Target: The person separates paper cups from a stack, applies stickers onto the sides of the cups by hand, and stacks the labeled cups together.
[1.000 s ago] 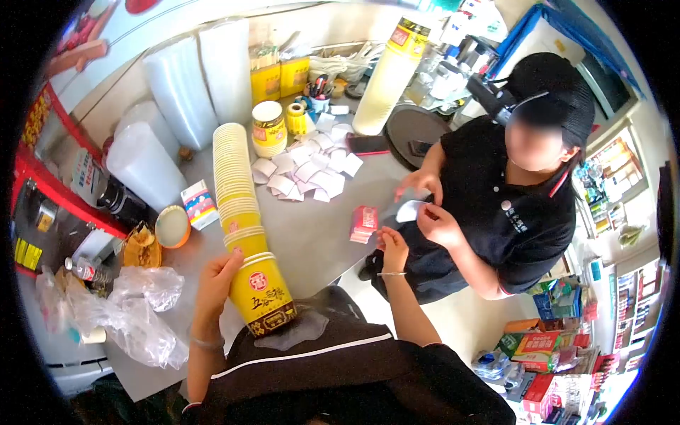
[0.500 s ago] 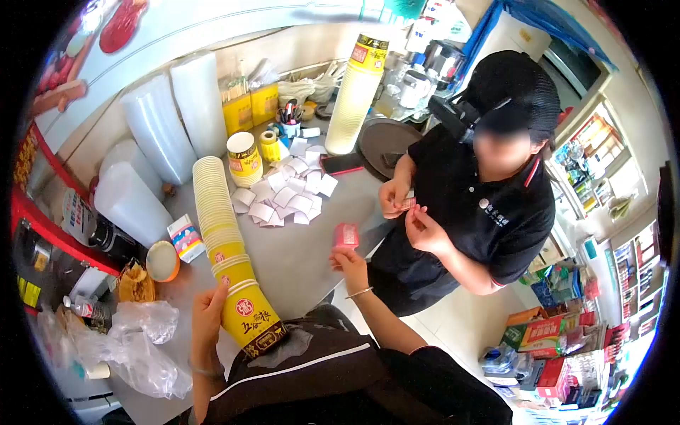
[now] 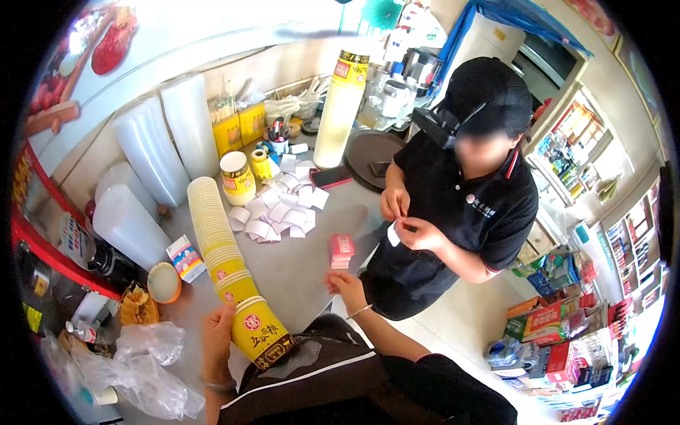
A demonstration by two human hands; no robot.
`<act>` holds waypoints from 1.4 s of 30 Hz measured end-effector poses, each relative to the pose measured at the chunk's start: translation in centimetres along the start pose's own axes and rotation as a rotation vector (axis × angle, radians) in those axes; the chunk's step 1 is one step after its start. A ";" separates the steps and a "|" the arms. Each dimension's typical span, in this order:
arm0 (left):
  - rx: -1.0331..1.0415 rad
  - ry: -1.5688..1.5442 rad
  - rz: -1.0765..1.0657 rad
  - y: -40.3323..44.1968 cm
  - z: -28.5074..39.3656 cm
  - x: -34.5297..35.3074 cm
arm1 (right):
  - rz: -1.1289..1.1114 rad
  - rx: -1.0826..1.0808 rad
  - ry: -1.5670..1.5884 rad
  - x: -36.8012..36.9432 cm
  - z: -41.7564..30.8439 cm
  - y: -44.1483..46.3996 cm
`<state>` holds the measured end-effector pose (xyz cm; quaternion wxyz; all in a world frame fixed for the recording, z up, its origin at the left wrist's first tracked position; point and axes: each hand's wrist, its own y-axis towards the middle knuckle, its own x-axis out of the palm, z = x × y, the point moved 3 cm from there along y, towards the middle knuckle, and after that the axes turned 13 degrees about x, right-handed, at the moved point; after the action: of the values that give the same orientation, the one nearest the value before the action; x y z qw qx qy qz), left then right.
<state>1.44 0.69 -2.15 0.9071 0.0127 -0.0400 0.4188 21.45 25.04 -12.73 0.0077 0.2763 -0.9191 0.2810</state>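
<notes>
A long stack of nested yellow paper cups (image 3: 237, 280) lies slanted over the grey table, its printed end near my apron. My left hand (image 3: 218, 331) is closed around the stack's left side near that end, thumb on the cups. My right hand (image 3: 346, 289) is just below a small pile of red-and-white cards (image 3: 341, 249); its fingers are pressed together, and anything between them is too small to name. Many loose white paper pieces (image 3: 280, 205) lie farther back, beside a single yellow-and-white cup (image 3: 237, 178).
Across the table, a co-worker in black (image 3: 460, 205) holds a small white piece. Behind are a tall cup stack (image 3: 338, 113), a phone (image 3: 331, 176), a round dark lid (image 3: 372, 159) and wrapped lids (image 3: 149, 149). At left are plastic bags (image 3: 152, 375) and an orange-rimmed bowl (image 3: 164, 282).
My right hand has drawn slightly down from the red pile. The co-worker's hands have moved together, with a white piece now showing between them. The view has shifted; my left hand remains on the cups.
</notes>
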 end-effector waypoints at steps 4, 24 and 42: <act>-0.020 0.021 -0.037 0.5 0.1 -0.3 | -0.039 0.039 0.019 -0.6 0.9 1.2; 0.002 0.031 0.058 -1.0 -0.1 -2.2 | -0.154 0.045 0.033 3.2 -3.3 2.7; 0.240 0.121 -0.083 0.3 0.2 -1.0 | -0.478 0.200 0.163 -4.7 1.2 14.4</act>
<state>0.56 0.17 -2.08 0.9164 0.0974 0.0658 0.3825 18.20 36.69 -21.93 0.1206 0.4613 -0.7918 0.3817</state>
